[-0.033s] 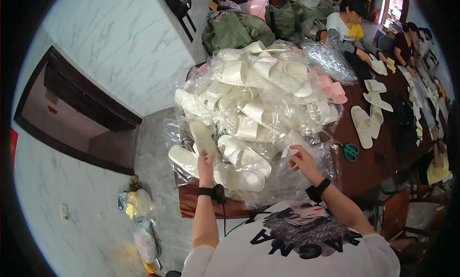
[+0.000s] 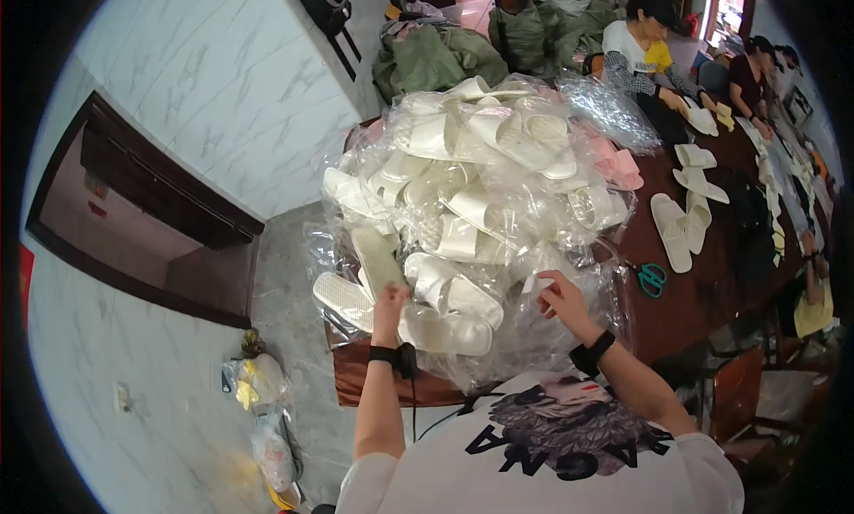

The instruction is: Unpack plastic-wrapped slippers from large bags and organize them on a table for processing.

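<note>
My left hand is at the near left of a pile of white slippers, by the lower end of an upturned slipper. Its fingers are blurred and partly hidden, so their grip does not show. Just right of it lies a slipper with its toe strap, and to its left a slipper sole. My right hand hovers over crumpled clear plastic bags, its fingers bent and apart, with nothing plainly held. Behind both hands rises the heap of bagged white slippers.
On the brown table lie green-handled scissors and loose white slippers. Pink slippers sit at the heap's right edge. A co-worker handles slippers at the far right. Green sacks stand behind.
My left hand has shifted slightly to the right, off the sole at its left. My right hand stays in nearly the same place.
</note>
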`<action>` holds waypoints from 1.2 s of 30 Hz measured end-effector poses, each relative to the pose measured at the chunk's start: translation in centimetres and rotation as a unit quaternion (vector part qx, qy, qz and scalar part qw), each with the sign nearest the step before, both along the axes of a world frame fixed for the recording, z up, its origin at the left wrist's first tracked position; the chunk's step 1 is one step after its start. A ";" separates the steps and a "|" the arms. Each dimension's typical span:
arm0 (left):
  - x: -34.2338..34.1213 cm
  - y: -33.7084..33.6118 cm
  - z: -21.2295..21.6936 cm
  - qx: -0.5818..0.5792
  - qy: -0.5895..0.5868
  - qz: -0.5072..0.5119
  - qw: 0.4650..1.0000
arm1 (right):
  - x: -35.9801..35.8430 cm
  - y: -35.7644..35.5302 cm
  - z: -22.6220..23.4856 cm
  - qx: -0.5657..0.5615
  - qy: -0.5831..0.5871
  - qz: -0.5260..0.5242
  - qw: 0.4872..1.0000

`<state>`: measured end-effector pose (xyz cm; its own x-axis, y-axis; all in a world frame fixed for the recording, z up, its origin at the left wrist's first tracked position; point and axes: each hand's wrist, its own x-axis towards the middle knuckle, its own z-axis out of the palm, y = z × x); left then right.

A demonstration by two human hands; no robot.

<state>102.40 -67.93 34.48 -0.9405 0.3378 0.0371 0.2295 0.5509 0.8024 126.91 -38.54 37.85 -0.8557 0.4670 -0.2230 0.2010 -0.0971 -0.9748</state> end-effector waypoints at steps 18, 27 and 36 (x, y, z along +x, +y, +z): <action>9.1 3.5 18.7 0.390 -0.183 0.006 0.902 | 1.6 -1.2 -2.4 -0.017 0.017 0.208 0.978; 16.5 7.2 25.5 0.570 -0.249 0.027 0.782 | 4.7 0.9 6.8 -0.073 0.101 0.220 0.968; 20.4 9.0 23.4 0.460 -0.396 -0.052 0.793 | 9.4 10.8 10.2 0.084 0.082 0.065 0.991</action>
<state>122.79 -58.94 57.90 -0.7604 0.5880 -0.2757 -0.5415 -0.3398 0.7690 136.27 -27.75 48.01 -0.9293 0.3694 -0.0039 0.0380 0.0850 -0.9957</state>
